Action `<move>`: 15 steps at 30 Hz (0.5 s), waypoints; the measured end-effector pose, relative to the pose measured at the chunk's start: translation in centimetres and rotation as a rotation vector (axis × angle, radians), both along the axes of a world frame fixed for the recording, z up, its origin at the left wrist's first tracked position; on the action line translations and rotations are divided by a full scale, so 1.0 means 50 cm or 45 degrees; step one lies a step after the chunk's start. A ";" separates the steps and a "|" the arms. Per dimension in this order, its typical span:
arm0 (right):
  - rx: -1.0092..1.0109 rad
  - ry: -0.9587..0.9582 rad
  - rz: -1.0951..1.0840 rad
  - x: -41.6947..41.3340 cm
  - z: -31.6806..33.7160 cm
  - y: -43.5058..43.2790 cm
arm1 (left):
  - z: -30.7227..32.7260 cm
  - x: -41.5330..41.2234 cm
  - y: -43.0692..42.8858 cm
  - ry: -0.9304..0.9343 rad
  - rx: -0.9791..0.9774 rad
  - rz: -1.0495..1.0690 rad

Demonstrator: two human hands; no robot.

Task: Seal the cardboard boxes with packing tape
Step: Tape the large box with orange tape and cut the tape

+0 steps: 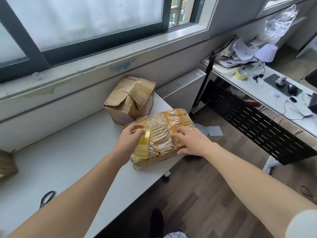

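A flat, crumpled cardboard box [164,124], wrapped in shiny tape with orange strips, lies at the right end of the white table [72,162]. My left hand [128,140] grips a yellow roll of packing tape [143,146], held upright against the box's left side. On top of the box my right hand [190,143] presses down with spread fingers. Behind it stands a taller cardboard box [130,98] with dented, partly lifted top flaps.
Black-handled scissors [47,198] lie near the table's front left. Part of another cardboard box [6,164] shows at the left edge. A radiator [181,86] stands under the window. The cluttered desk [267,93] on the right carries a second yellow tape roll [241,74]. Papers lie on the floor.
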State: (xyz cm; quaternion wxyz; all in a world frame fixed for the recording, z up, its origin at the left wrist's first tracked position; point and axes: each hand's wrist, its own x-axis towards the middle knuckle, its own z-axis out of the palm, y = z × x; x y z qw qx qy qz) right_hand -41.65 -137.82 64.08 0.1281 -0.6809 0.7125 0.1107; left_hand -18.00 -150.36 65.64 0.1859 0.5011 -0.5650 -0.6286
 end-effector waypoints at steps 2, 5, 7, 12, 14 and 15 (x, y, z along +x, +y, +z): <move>-0.003 -0.007 -0.037 -0.008 0.001 0.005 | -0.003 0.000 0.004 0.012 0.007 -0.008; -0.081 0.017 -0.022 -0.008 0.008 0.001 | -0.001 -0.001 0.008 0.028 0.030 -0.007; -0.135 0.061 -0.004 -0.004 0.008 -0.001 | 0.000 0.000 0.008 0.028 0.036 -0.003; -0.268 0.116 -0.056 0.007 0.005 -0.006 | 0.016 0.008 0.000 0.030 0.017 0.010; -0.352 0.048 -0.112 0.012 0.019 -0.012 | 0.028 0.015 -0.006 0.038 0.006 0.027; -0.381 0.009 -0.131 0.017 0.029 -0.017 | 0.035 0.020 -0.009 0.045 -0.007 0.037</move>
